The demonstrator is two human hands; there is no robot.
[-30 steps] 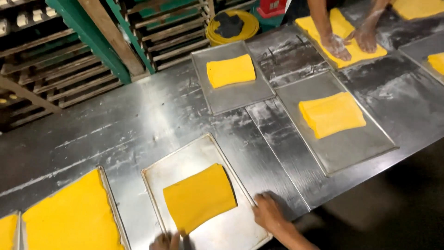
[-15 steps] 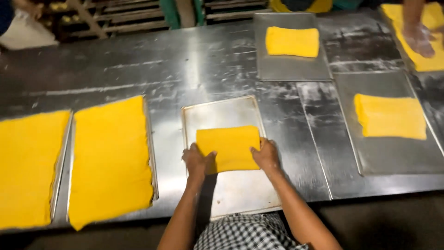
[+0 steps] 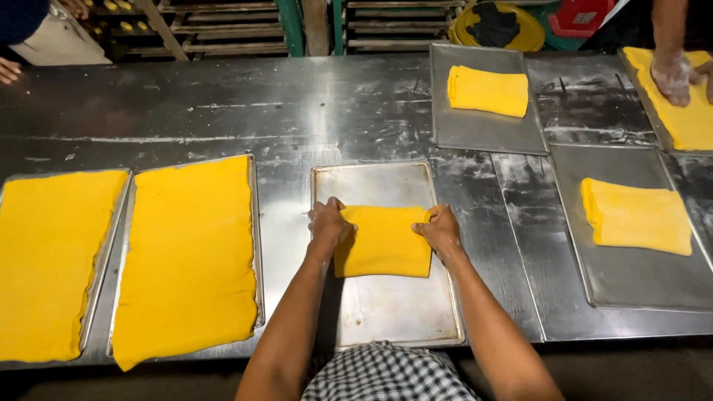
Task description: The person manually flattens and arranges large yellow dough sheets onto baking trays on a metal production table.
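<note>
The hands had stayed on the folded yellow dough (image 3: 385, 241), which lay mid-tray (image 3: 386, 312) as before. The left hand (image 3: 329, 223) and right hand (image 3: 440, 230) pressed its sides, fingers curled on its edges. Left of the tray lay flat dough sheets (image 3: 189, 256). Farther along the bench (image 3: 223, 104), another person's hand (image 3: 672, 74) pressed dough.

head view, looking steeply down, near, steel table (image 3: 223, 104) ahead

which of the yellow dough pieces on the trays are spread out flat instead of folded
The two dough sheets on the far-left trays: each covers its whole tray, while the other trays hold small folded blocks.
</note>
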